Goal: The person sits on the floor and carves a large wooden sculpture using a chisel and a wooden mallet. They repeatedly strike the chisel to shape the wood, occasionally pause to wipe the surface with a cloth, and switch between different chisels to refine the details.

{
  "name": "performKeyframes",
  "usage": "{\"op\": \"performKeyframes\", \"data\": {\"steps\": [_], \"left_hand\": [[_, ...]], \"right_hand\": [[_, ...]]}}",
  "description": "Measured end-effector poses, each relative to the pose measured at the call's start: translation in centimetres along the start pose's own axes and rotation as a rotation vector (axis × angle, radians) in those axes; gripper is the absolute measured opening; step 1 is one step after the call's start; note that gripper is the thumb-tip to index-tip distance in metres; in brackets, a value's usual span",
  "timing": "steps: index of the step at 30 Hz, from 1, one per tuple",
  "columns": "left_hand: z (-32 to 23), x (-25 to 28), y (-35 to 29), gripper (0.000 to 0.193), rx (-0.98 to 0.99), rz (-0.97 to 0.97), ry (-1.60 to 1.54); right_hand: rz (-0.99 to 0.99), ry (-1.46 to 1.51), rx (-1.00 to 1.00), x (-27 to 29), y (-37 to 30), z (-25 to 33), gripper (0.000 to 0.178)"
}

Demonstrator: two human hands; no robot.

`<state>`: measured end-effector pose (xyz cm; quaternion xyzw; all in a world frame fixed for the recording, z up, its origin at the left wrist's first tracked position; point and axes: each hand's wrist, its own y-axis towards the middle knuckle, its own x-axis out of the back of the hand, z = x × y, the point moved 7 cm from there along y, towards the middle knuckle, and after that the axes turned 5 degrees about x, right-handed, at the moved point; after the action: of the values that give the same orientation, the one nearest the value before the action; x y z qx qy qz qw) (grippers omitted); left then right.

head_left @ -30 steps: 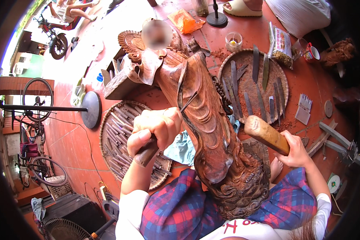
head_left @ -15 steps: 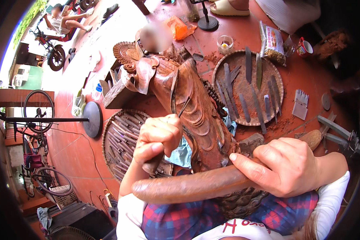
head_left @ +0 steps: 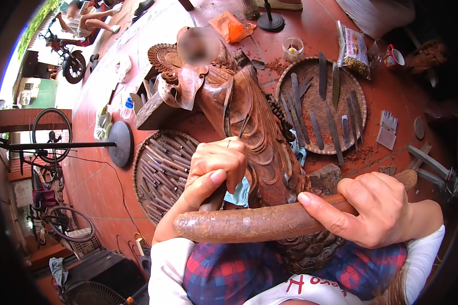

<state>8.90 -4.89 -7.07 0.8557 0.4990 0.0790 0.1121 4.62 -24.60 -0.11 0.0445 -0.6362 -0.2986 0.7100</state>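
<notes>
Statue (head_left: 264, 137) lies before both hands (head_left: 216, 165) (head_left: 374, 211) — left fisted round chisel (head_left: 212, 200), right clasping mallet (head_left: 249, 223).

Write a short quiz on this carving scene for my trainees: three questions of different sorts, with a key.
1. Multiple choice: what does the right hand grip?
a) an orange bag
b) a thick wooden mallet
c) a paper cup

2. True or false: the left hand is empty.

3. Compare: one woven tray lies left of the wood carving, another to its right. Which holds more pieces?

Key:
1. b.
2. False; it holds a thin-shafted tool.
3. The left tray, crowded with stick-like pieces; the right tray holds fewer, more widely spaced flat blades.
</notes>
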Motion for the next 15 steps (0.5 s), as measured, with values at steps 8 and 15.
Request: {"op": "performKeyframes", "data": {"steps": [8, 15], "left_hand": [[0.2, -0.3, 0.2, 0.045, 0.039, 0.026, 0.043], [0.3, -0.8, 1.2, 0.046, 0.093, 0.005, 0.060]], "right_hand": [[-0.044, -0.071, -0.010, -0.5, -1.0, -0.4, 0.050], [-0.023, -0.091, -0.023, -0.6, -1.9, -0.9, 0.045]]}}
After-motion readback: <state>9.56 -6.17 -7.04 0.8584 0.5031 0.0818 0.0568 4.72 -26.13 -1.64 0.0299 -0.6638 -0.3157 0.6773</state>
